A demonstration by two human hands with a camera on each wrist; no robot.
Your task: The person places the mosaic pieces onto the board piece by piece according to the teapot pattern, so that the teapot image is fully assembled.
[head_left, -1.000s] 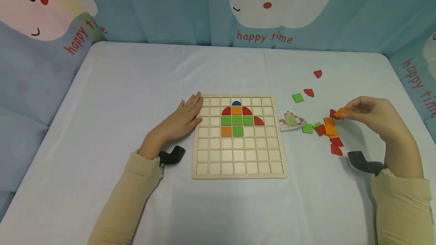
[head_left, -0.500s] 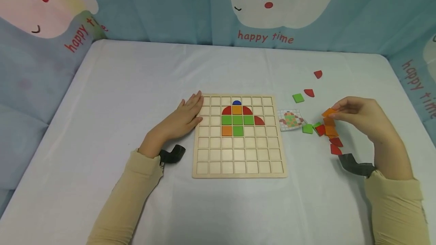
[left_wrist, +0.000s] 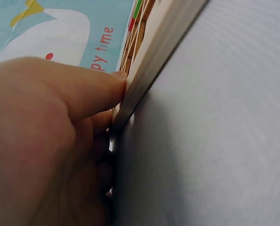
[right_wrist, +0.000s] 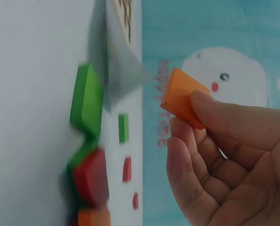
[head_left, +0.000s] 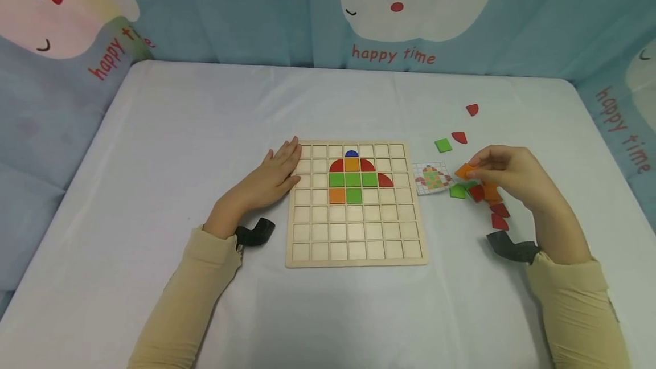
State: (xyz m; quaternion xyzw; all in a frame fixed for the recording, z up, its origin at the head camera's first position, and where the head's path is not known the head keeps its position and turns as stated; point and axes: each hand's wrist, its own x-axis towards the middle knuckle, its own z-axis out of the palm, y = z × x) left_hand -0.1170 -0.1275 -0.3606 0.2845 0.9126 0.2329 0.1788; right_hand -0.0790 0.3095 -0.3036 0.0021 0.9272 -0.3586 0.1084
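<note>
My right hand (head_left: 512, 175) pinches an orange square tile (right_wrist: 182, 96) between thumb and fingers, raised above the table beside the pattern card. My left hand (head_left: 263, 184) lies with fingers extended along the left edge of a wooden grid board (head_left: 307, 232); in the left wrist view the thumb (left_wrist: 97, 89) touches the board's side. Set in the board's upper cells are a blue half-round (head_left: 351, 154), red quarter-rounds (head_left: 386, 180), green squares (head_left: 352, 179) and orange squares (head_left: 336, 196). The small pattern card (head_left: 431, 178), one corner curled up, lies at the board's right edge.
A loose cluster of green, red and orange tiles (head_left: 492, 193) lies under and in front of the right hand. Farther back are a green square (head_left: 443, 145) and two red quarter-rounds (head_left: 472, 110). A blue printed curtain (head_left: 246, 16) borders the white-covered table (head_left: 205, 107).
My right hand has moved left with the orange tile, from over the loose pile toward the pattern card. The left hand stays at the board's edge, and the view has shifted slightly.
</note>
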